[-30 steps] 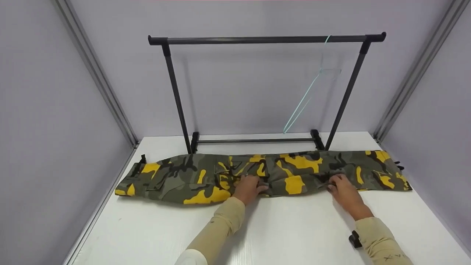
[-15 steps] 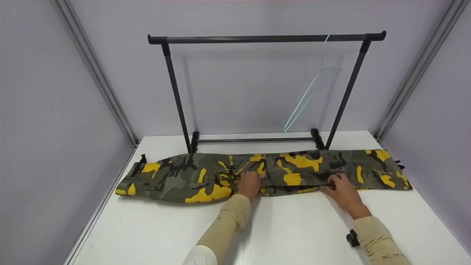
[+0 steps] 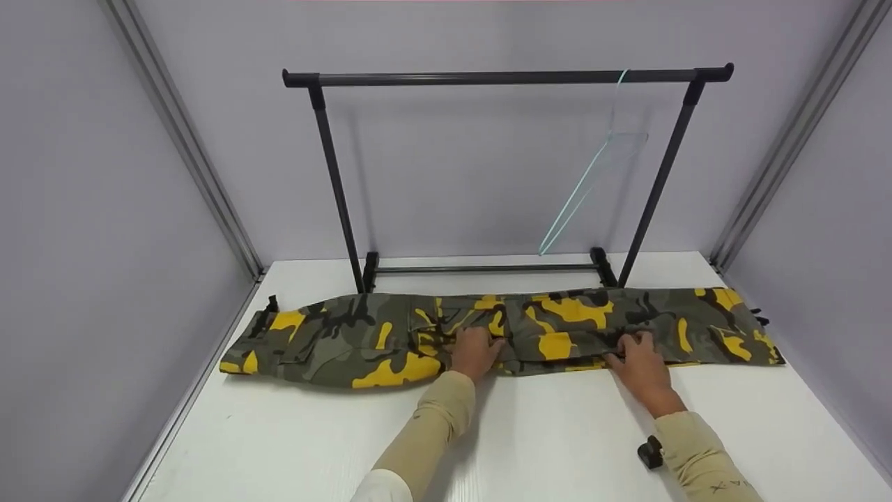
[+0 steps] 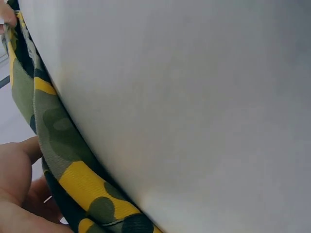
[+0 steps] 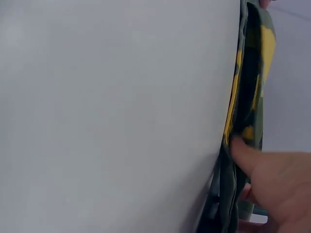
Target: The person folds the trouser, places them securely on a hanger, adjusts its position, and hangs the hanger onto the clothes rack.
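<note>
Camouflage trousers [image 3: 390,335] in grey, green, black and yellow lie folded lengthwise across the white table. My left hand [image 3: 475,354] grips the cloth at their near edge, around the middle. In the left wrist view the fingers of that hand [image 4: 19,179] go behind the fabric and are partly hidden. Further right, my right hand [image 3: 641,369] pinches the upper layer along the same edge. The right wrist view shows its thumb [image 5: 243,150] inside the fold, fingers on the outer side. Between the hands the upper layer stands lifted, with a dark gap beneath it.
Behind the trousers stands a black clothes rack [image 3: 474,78]. A thin pale-green hanger [image 3: 575,195] hangs from its bar, right of centre. Grey walls enclose the white table [image 3: 557,439] on the left, back and right. A small black device [image 3: 650,452] sits beside the right sleeve.
The near edge between the hands has been lifted and drawn back, opening a dark gap. My left hand has shifted slightly right and regripped. My right hand has edged slightly left.
</note>
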### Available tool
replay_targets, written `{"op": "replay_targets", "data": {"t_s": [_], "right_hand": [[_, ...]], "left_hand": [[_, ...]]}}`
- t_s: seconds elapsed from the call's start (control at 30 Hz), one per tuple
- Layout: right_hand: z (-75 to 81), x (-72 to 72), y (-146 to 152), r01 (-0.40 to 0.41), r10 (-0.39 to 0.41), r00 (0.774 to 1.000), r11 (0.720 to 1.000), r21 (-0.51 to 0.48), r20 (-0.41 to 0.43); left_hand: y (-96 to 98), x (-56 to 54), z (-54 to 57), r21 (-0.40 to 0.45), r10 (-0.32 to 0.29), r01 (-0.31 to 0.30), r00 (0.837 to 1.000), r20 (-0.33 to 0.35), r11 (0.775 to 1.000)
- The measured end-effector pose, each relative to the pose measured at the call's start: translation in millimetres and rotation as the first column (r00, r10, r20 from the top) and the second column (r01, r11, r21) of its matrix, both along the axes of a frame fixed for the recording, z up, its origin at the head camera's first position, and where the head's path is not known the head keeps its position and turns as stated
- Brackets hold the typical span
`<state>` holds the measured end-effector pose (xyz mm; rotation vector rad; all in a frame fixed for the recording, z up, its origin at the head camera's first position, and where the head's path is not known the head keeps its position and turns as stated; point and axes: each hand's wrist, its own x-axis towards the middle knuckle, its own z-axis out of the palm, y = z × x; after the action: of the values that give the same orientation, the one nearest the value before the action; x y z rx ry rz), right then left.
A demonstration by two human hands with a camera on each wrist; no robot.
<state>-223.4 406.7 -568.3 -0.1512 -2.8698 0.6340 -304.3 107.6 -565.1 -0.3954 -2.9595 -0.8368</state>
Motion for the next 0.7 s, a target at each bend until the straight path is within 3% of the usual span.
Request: {"op": "replay_targets", "data": {"t_s": [0.13,0.2,0.4,0.53,0.7], "right_hand": [[1.1,-1.7,-0.4,0.021,-0.021,1.000,1.000,-0.001,-0.009],[1.7,-2.9,-0.2,0.026,-0.026,1.000,1.000,-0.005,0.005],[3.9,-1.5,5.0,0.054,-0.053,0.998,0.998,-0.010,0.042],[4.9,-0.8,1.9,0.069,-0.067,0.996,0.997,-0.031,0.059],[3.8,-5.1,-3.5,0.081,-0.079,0.995,0.996,-0.041,0.055]], "left_hand": [[2.5,4.5,-1.1,-0.067,-0.046,0.044,0.998,-0.030,0.997],[4.8,6.5,-1.5,-0.117,-0.101,0.095,0.994,-0.043,0.989],[24.9,17.7,-1.9,-0.305,-0.258,0.223,0.963,-0.079,0.926],[42.7,25.1,-0.5,-0.474,-0.290,0.199,0.948,-0.128,0.858],[58.2,27.6,3.0,-0.617,-0.275,0.086,0.937,-0.218,0.782]]}}
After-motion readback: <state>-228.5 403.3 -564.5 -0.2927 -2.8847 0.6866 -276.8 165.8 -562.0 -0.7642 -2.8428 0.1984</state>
